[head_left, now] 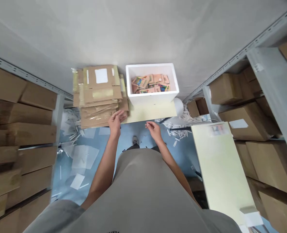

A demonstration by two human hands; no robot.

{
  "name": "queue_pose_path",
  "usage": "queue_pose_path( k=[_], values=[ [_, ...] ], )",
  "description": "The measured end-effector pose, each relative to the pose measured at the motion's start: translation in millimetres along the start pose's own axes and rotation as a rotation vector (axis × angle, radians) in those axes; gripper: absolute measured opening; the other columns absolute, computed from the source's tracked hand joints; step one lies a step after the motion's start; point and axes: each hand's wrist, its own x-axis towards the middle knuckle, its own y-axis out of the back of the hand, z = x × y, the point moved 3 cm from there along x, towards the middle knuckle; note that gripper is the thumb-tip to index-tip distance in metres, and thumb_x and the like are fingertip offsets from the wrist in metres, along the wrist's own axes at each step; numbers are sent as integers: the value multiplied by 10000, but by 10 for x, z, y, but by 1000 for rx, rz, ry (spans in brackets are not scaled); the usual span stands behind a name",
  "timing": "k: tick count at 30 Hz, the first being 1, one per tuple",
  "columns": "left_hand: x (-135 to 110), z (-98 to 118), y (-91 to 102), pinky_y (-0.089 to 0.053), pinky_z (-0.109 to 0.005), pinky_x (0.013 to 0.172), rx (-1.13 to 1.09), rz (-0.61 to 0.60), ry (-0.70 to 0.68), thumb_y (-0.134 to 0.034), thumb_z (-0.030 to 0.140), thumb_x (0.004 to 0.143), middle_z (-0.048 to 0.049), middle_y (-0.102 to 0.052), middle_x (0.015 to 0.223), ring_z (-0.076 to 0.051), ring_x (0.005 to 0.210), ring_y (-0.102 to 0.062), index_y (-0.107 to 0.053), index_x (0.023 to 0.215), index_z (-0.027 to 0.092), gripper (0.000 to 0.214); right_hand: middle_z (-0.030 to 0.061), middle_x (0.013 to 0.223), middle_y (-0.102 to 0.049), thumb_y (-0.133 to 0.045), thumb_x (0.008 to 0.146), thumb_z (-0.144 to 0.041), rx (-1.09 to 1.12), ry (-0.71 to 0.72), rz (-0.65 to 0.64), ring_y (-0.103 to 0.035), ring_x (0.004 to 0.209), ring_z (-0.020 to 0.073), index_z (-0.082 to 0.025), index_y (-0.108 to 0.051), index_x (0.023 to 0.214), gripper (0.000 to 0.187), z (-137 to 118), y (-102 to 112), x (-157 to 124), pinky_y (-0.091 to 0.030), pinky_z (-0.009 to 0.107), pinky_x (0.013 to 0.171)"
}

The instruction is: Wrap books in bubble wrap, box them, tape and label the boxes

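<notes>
My left hand (116, 122) reaches the front edge of a stack of flattened cardboard boxes (100, 94). Its fingers are stretched out, and whether they touch the cardboard I cannot tell. Just off the front edge of the pale table (148, 112) hangs my right hand (154, 129), thumb and fingertips brought together. Anything between those fingertips is too small to make out. A white foam box (153, 99) stands on the table against the wall. Inside it lie several small printed cardboard packs (149, 81), some with coloured pictures.
Shelves of brown cartons rise at the left (34, 132) and right (247, 119). A second pale table (221, 165) stands at my right. Papers (81, 157) litter the blue floor, and a heap of white strips (178, 129) lies beyond the table's right end.
</notes>
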Motion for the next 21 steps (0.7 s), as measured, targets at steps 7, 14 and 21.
queue_pose_path(
  k=[7,14,21],
  values=[
    [1208,523,851,-645,-329,985,-270,130,159,-665,146,918,-142,-789,1049,-191,983,-798,-629,872,177,66,93,974,-833,-741,870,-652,-38,-39,-41,-792,850,253,-230,-766,1013,446,12,-955,-36,-649,412,864],
    [1656,633,706,-658,-214,791,-483,187,366,-604,81,983,-25,-686,805,-107,769,-712,-611,843,192,179,98,973,-827,-706,850,-679,-108,-52,15,-787,841,257,-239,-756,1011,471,-90,-1165,43,-647,416,839],
    [1817,922,614,-580,-190,758,-311,187,92,-808,221,913,37,-609,744,-70,686,-630,-521,774,196,321,89,955,-826,-757,820,-645,-55,-17,58,-779,816,241,-231,-768,995,450,-436,-1248,176,-636,399,813]
  ],
)
